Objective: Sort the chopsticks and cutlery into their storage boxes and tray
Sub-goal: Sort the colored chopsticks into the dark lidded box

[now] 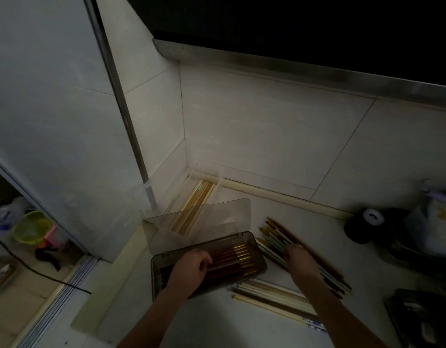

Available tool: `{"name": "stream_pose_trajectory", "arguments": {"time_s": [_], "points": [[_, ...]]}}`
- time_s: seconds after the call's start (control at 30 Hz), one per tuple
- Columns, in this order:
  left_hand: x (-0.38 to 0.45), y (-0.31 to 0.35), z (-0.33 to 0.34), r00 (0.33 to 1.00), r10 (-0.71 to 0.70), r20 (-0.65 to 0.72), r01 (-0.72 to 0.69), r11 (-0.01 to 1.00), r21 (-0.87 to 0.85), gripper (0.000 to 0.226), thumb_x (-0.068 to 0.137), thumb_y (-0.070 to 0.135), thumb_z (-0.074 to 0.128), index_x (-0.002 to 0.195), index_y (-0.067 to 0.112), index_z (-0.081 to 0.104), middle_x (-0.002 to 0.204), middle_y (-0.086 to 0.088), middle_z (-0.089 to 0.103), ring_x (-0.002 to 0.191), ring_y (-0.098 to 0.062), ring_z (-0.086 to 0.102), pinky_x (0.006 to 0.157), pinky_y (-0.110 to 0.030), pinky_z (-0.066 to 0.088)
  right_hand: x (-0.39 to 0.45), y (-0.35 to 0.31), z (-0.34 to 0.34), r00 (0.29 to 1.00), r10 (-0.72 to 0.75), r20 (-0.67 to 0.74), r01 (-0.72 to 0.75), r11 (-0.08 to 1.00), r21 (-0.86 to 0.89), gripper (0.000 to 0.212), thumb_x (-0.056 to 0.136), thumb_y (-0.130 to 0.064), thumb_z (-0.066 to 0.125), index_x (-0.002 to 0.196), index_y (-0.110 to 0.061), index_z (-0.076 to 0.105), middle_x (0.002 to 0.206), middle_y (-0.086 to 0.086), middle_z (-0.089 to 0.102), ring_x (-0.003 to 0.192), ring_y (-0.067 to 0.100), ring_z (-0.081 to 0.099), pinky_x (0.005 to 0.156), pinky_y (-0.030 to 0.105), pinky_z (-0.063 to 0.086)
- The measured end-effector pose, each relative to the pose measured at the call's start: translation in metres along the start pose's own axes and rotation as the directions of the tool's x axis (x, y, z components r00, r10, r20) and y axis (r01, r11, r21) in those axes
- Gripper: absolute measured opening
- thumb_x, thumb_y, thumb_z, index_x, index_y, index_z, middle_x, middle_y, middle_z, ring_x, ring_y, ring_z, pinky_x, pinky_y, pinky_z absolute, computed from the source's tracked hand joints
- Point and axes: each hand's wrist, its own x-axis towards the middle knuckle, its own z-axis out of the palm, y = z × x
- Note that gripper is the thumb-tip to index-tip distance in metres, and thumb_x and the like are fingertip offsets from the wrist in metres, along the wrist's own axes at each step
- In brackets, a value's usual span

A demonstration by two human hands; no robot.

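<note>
A smoky plastic storage box (pixel 260 266) lies open on the counter with its lid (pixel 216 217) raised behind it. Dark red chopsticks with gold tips (pixel 238 258) lie inside it. My left hand (pixel 191 268) rests in the box with its fingers curled over those chopsticks. My right hand (pixel 298 258) reaches into a loose pile of mixed dark and pale green chopsticks (pixel 279 233) right of the box; its fingers curl among them. A clear box of light wooden chopsticks (pixel 195 204) stands in the corner behind the lid. Pale chopsticks (pixel 267 296) lie in front of the box.
Tiled walls close the corner at left and back. A dark roll with a white core (pixel 367 226) and bags (pixel 435 222) stand at the right. A dark tray (pixel 422 317) sits at the lower right. A floor with a green basket (pixel 32 226) lies below at left.
</note>
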Motion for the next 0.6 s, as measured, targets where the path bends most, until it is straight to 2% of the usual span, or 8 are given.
{"name": "stream_pose_trajectory", "arguments": {"time_s": [0.23, 0.37, 0.6], "points": [[-0.002, -0.001, -0.001, 1.000, -0.008, -0.002, 0.008, 1.000, 0.001, 0.020, 0.082, 0.007, 0.054, 0.088, 0.019, 0.068, 0.098, 0.001, 0.065, 0.091, -0.014, 0.060, 0.078, -0.023, 0.043, -0.002, -0.001, -0.001, 1.000, 0.001, 0.003, -0.001, 1.000, -0.011, 0.024, 0.095, -0.014, 0.047, 0.116, -0.014, 0.057, 0.117, 0.008, 0.062, 0.108, 0.023, 0.059, 0.089, 0.031, 0.047], [-0.002, -0.001, -0.002, 1.000, -0.014, 0.002, 0.014, 1.000, -0.004, 0.020, 0.082, 0.006, 0.054, 0.088, 0.020, 0.068, 0.096, 0.002, 0.065, 0.090, -0.014, 0.060, 0.077, -0.022, 0.043, -0.004, -0.002, -0.001, 1.000, -0.019, 0.013, 0.020, 0.996, -0.088, 0.024, 0.098, -0.016, 0.043, 0.120, -0.012, 0.053, 0.122, 0.007, 0.059, 0.113, 0.020, 0.057, 0.091, 0.026, 0.044], [-0.002, 0.001, -0.002, 1.000, -0.022, 0.008, 0.022, 1.000, 0.003, 0.021, 0.082, 0.006, 0.055, 0.089, 0.020, 0.068, 0.098, 0.002, 0.065, 0.091, -0.014, 0.060, 0.077, -0.024, 0.045, -0.008, -0.014, -0.010, 0.999, -0.021, 0.048, 0.034, 0.963, -0.267, 0.025, 0.097, -0.007, 0.041, 0.118, -0.013, 0.053, 0.123, 0.005, 0.059, 0.114, 0.020, 0.057, 0.092, 0.027, 0.046]]}}
